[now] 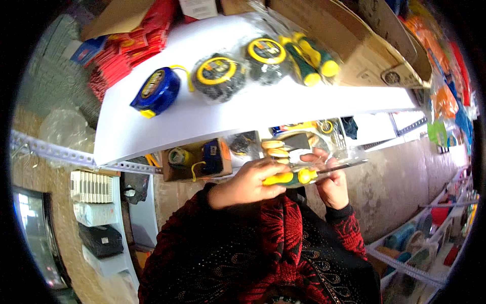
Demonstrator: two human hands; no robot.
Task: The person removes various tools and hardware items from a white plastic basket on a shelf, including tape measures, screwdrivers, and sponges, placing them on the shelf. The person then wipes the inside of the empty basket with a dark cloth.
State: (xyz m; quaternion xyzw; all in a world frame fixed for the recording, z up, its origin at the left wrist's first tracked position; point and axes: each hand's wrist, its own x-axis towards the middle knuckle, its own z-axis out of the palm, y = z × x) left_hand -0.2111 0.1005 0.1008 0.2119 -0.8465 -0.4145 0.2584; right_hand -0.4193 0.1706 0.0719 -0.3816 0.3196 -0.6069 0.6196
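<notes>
My left hand [252,180] grips the green and yellow handle of a screwdriver [290,178], held level before my chest. At its shaft is my right hand [333,184], with thumb and fingers around the shaft and clear plastic wrap [353,155]. On the white shelf [235,117] beyond my hands lie a blue tape measure [157,91] with a yellow strap, a black and yellow tape measure in plastic [218,74], another like it [266,53], and green and yellow screwdriver handles [303,62]. The shaft's tip is blurred.
A lower shelf holds an open cardboard box [197,176] with a tape roll and a blue item. Red packets [129,53] lie at the upper left, a large cardboard box [364,57] at the upper right. Perforated metal shelf rails [57,148] run at the left; another rack [406,266] stands lower right.
</notes>
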